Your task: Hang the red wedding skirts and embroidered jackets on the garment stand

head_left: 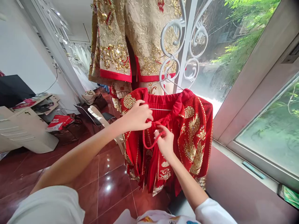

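A red jacket (197, 124) with gold embroidery and beaded edging hangs on a thin wire hanger (174, 83). Red gathered cloth (161, 99) shows at its neck opening. My left hand (140, 116) is closed at the front, its fingers pinching by the red cord (149, 146). Just to the right, my right hand (165, 140) is also closed, with the cord looped through its fingers. The cord hangs in a curve between both hands. Fingertips partly hide where it meets the cloth.
A gold sequined garment (149, 40) with red trim hangs above and behind, beside a white scrolled metal stand (187, 46). Windows with a sill (247, 165) line the right. At left are a white desk (28, 130), a red box (59, 122) and a chair (98, 115).
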### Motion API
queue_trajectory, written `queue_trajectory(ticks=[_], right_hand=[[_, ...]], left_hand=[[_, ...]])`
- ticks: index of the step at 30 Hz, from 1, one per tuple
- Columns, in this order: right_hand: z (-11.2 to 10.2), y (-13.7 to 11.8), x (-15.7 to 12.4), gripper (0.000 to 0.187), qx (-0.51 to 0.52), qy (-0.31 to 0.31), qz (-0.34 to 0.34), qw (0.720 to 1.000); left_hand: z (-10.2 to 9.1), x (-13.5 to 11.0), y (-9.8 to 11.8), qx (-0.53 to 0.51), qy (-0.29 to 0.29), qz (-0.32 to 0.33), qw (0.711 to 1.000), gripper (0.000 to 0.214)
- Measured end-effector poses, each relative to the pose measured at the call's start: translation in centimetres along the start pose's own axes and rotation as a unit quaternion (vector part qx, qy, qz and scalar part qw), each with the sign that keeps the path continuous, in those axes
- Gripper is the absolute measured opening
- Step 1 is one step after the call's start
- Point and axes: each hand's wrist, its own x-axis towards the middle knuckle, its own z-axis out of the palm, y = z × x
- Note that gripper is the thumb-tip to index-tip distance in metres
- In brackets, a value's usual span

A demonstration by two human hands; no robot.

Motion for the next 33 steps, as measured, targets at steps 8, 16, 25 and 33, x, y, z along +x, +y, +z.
queue_trajectory(ticks=[8, 16, 25, 33], right_hand=[[-0.2, 0.1, 2.1, 0.023, -0.118, -0.059, -0.058, 0.990], [-0.9, -3.9, 0.4, 0.027, -0.461, -0.027, -0.053, 0.885], [-0.9, -1.2, 0.1, 0.035, -0.083, -0.039, -0.012, 0.996], [0.6, 4.3, -4.2, 0.037, -0.140, -0.042, 0.001, 0.989]], left_hand=[[1.9, 0.8, 0.1, -0.030, -0.044, 0.004, 0.999, 0.023], [1.5, 0.5, 0.7, -0.077, -0.010, -0.018, 0.997, 0.021], [1.1, 0.3, 1.6, -0.049, 0.025, -0.039, 0.998, 0.026], [1.1, -1.5, -0.7, -0.020, 0.056, -0.065, 0.996, 0.026]])
